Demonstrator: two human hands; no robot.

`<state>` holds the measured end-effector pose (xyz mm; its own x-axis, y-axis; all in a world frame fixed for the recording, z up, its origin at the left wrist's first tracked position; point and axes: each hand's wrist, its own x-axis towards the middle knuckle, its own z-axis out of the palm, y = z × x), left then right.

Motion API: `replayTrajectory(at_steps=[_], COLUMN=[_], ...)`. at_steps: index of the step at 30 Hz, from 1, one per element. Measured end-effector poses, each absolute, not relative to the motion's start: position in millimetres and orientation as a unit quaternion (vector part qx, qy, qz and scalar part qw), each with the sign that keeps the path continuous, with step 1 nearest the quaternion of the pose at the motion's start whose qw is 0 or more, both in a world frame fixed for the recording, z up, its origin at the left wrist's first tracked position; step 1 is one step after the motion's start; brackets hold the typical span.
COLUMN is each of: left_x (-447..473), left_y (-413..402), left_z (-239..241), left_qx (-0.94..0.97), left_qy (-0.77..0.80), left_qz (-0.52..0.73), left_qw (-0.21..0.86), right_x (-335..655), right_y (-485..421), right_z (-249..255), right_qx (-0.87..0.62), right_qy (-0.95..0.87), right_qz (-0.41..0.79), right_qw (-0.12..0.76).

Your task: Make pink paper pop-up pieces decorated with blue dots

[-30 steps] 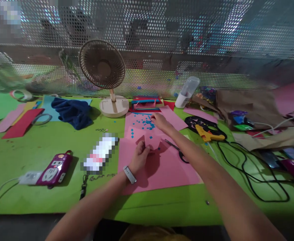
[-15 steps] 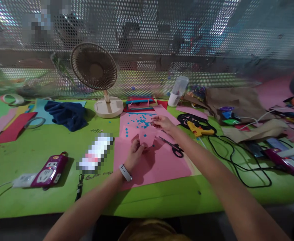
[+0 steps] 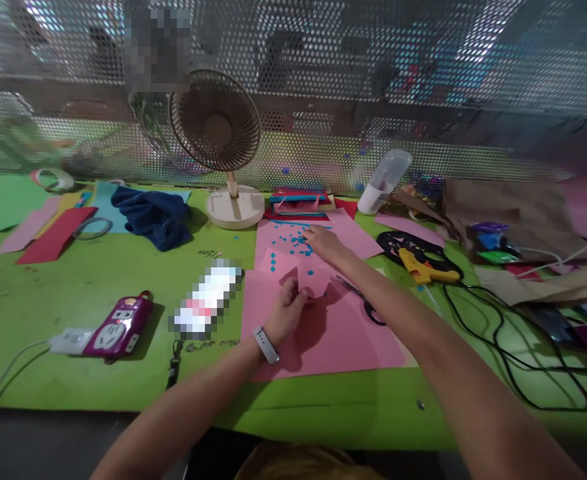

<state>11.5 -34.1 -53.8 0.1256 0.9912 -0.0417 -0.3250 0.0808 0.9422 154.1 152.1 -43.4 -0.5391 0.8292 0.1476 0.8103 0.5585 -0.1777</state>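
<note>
My left hand is closed on a piece of pink paper, which it holds just above the larger pink sheet. Farther back, my right hand reaches in among many small blue paper pieces scattered over the pink paper. Its fingers are bent and drawn together at the bits; what lies between the tips is hidden. Dark-handled scissors rest on the sheet, partly covered by my right forearm.
A fan stands at the back, with a blue cloth left of it. To the left lie a phone and a purple power strip. A yellow glue gun and its black cord lie on the right.
My right hand has come down onto the blue pieces, its fingers closer together. My left hand still holds the pink paper. The whole view has shifted, so things appear farther right.
</note>
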Motion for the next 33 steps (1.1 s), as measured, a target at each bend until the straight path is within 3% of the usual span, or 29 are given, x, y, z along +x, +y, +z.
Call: replayTrajectory(at_steps=[6,18,33], left_x=[12,12,12], left_y=[-35,-33,-34], left_z=[-51,-55,-49], left_qx=[0.418,0.425,0.426], left_qy=[0.397,0.391,0.401], left_qz=[0.53,0.534,0.527], left_qw=[0.621,0.617,0.616], right_x=[152,176,157], right_y=[158,164,148], right_z=[-44,-49,-36], right_qx=[-0.436,-0.491,-0.406], right_qy=[-0.898,-0.866,-0.909], right_qz=[-0.005,-0.012,-0.092], right_qw=[0.064,0.096,-0.003])
